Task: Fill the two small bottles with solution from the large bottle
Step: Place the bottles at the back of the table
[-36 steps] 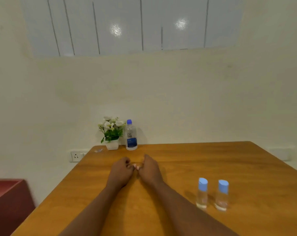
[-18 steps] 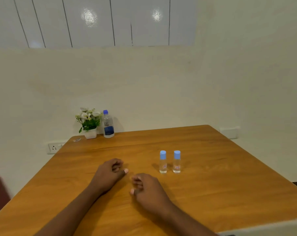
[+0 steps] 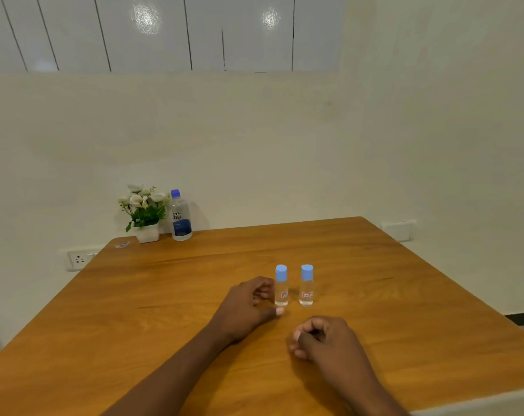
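Curling left hand (image 3: 245, 307) loosely beside clear blue-capped small plastic bottle (image 3: 281, 285), gripping nothing.
Standing upright at fingers (image 3: 264, 291) three o'clock, red-labelled, just apart.

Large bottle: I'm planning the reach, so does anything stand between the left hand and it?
Nothing visible does. Only bare table lies between the left hand and the large bottle; the flower pot stands beside the bottle, to its left, off that path.

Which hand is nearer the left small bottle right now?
Left. The left hand is right beside the left small bottle, fingers curled next to it; contact unclear. The right hand rests on the table nearer the camera, apart from it.
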